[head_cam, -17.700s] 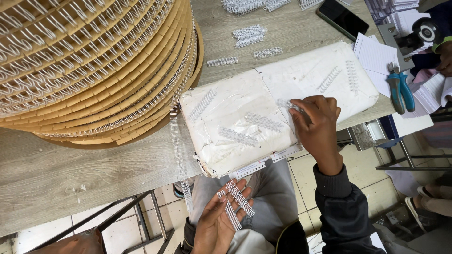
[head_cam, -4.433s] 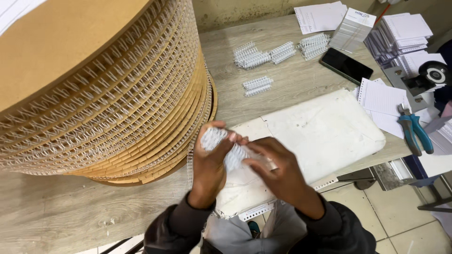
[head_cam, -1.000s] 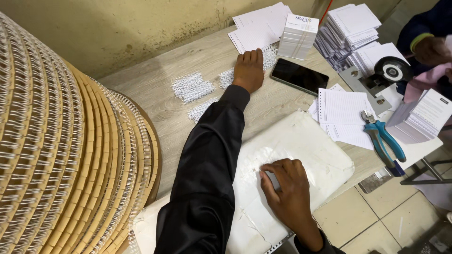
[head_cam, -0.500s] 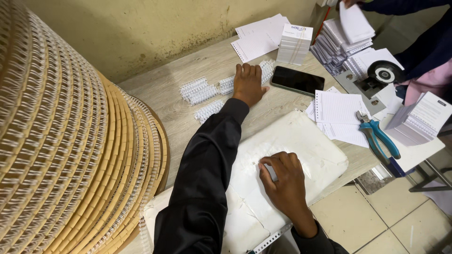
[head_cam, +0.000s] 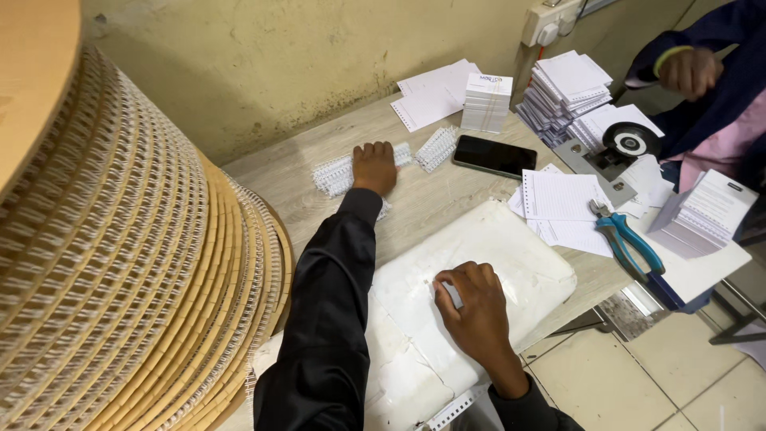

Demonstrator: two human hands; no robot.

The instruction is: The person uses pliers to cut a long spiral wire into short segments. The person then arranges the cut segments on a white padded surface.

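My left hand [head_cam: 375, 168] reaches across the wooden table [head_cam: 431, 199], fingers curled down onto a row of white wire binding combs [head_cam: 335, 172] near the wall. My right hand [head_cam: 475, 307] rests on a white foam slab [head_cam: 527, 255] at the near edge, closed around a small white-grey piece that pokes out between thumb and fingers. More white combs [head_cam: 437, 148] lie just right of the left hand.
A huge spool of white binding wire [head_cam: 120, 263] fills the left. A black phone [head_cam: 495, 156], punched paper stacks [head_cam: 570, 84], blue-handled pliers [head_cam: 630, 243] and a tape roll [head_cam: 630, 140] lie to the right. Another person's arm [head_cam: 694, 72] is at top right.
My left hand has slid left and nearer along the combs by the wall. My right hand stays on the foam slab with the small piece. The view has tilted up towards the wall.
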